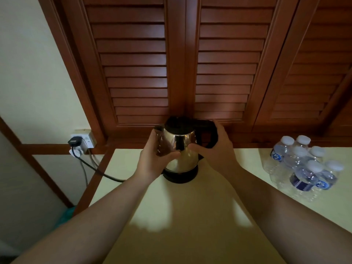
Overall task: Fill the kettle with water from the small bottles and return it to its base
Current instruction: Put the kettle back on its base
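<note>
Facing louvred wooden doors (182, 60) — pale cream countertop (190, 216) below

Pretty dim room with a pale yellow countertop (190, 235) pushed up against dark reddish wooden louvered doors (190, 63), a cream wall (34, 73) on the left with a white wall socket (83, 140) and a black plug (74, 140) in it.

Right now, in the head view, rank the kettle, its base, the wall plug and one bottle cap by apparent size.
1. Kettle
2. Base, partly hidden under the kettle
3. Plug and bottle cap: too alike to rank, and they sit at different distances from the camera.
</note>
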Action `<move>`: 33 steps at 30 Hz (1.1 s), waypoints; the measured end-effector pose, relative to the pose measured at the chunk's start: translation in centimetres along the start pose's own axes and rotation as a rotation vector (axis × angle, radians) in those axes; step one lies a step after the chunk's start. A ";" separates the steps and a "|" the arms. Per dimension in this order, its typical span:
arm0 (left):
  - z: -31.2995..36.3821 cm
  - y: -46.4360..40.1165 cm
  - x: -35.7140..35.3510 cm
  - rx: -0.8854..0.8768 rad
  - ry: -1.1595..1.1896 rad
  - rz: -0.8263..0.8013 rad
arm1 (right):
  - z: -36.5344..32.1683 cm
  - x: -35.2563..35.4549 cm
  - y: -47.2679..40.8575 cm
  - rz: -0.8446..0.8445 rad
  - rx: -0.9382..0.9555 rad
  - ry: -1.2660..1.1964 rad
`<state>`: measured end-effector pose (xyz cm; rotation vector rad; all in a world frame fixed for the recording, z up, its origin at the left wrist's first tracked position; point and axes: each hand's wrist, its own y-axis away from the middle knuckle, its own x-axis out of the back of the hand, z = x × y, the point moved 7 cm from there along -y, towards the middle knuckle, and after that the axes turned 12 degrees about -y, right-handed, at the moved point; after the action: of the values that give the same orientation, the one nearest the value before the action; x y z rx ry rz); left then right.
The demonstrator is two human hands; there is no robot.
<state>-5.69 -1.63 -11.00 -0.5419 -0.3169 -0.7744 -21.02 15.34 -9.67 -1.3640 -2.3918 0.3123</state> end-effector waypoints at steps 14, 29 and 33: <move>-0.3 0.4 -0.8 0.000 -0.046 0.006 | 1.2 0.8 0.5 0.004 -0.021 -0.034; -1.6 1.3 -0.3 0.078 0.017 -0.056 | 1.0 0.0 1.1 -0.026 0.050 0.139; -1.2 1.9 -0.3 0.073 -0.001 -0.062 | 0.5 0.0 1.1 -0.048 0.029 0.165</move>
<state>-4.38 -1.06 -12.79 -0.4658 -0.3627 -0.8191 -20.40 15.93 -10.53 -1.2654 -2.2712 0.2120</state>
